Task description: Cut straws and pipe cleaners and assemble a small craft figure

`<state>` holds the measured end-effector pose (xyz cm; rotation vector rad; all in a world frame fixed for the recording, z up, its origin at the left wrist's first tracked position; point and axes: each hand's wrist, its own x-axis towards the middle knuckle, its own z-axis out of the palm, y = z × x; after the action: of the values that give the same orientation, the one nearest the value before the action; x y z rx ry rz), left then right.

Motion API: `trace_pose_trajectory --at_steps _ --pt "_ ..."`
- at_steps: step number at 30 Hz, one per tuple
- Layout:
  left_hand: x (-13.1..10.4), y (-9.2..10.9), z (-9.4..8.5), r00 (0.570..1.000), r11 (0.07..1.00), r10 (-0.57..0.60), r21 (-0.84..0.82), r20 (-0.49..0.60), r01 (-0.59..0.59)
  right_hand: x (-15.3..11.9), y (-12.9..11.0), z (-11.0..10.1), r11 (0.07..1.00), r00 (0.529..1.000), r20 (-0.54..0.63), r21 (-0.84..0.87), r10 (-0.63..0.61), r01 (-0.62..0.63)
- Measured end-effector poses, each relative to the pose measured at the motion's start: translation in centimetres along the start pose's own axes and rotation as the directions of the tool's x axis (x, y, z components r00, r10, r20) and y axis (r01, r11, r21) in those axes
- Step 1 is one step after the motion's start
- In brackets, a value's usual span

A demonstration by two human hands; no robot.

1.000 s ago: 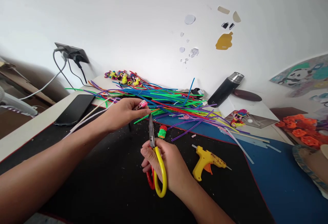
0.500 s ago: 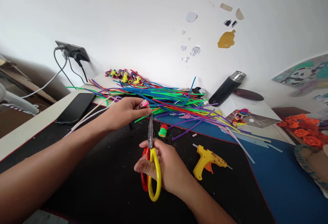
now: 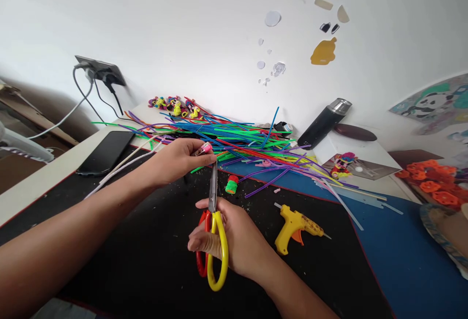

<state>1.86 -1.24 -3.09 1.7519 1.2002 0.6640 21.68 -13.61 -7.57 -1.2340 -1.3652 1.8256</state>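
My left hand [image 3: 183, 159] is closed in a pinch on a small pink object [image 3: 204, 149] with a shiny, pale part; the fingers cover much of it, and I cannot tell its kind. My right hand [image 3: 234, 238] grips a pair of scissors [image 3: 213, 192] by one red and one yellow handle. The scissors' blades point up and away, nearly together, with their tips at my left fingertips. Whether anything lies between the tips is too small to see. Just right of the blades, a short red and green coiled roll [image 3: 231, 184] rests on the black mat [image 3: 153, 251].
Many coloured pipe cleaners [image 3: 234, 136] lie heaped along the wall. A yellow glue gun [image 3: 298, 226] is on the mat at right. Behind stand a leaning black flask [image 3: 321, 124] and several small figures [image 3: 175, 107]. A phone [image 3: 106, 152] lies at left.
My right hand and the scissors' handles have shifted slightly left and down, and the handles look a little farther apart. My left hand keeps its pinch in nearly the same place.
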Motion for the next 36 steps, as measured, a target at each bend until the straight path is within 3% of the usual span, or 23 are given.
trace_pose_trajectory --at_steps 8,16,21,26,32,36 --pt "-0.1 0.1 0.1 1.0 1.0 -0.013 -0.008 -0.003 0.013 0.0 0.2 0.1 0.999 1.0 0.024 0.043 0.007 -0.008" --pt "-0.1 -0.2 0.3 1.0 1.0 0.004 0.003 0.007 -0.004 -0.4 -0.5 -0.2 0.999 0.997 0.061 -0.031 0.036 -0.034" --pt "0.0 -0.2 0.1 1.0 0.999 -0.015 -0.032 0.023 0.016 -0.1 0.0 -0.2 0.997 0.998 0.055 -0.058 -0.044 0.047" --pt "0.3 -0.3 -0.2 0.999 0.998 -0.041 -0.046 -0.024 0.04 0.2 0.8 0.6 0.995 0.996 0.057 0.087 -0.063 0.058" --pt "1.2 -1.4 -0.3 0.996 0.995 0.057 0.084 -0.065 -0.052 0.2 -0.5 0.7 0.926 0.976 -0.127 0.314 -0.176 0.208" --pt "3.0 -2.1 0.3 0.99 0.922 0.123 0.359 0.073 -0.141 0.2 -1.1 -0.2 0.862 0.918 -0.301 0.356 -0.26 0.361"
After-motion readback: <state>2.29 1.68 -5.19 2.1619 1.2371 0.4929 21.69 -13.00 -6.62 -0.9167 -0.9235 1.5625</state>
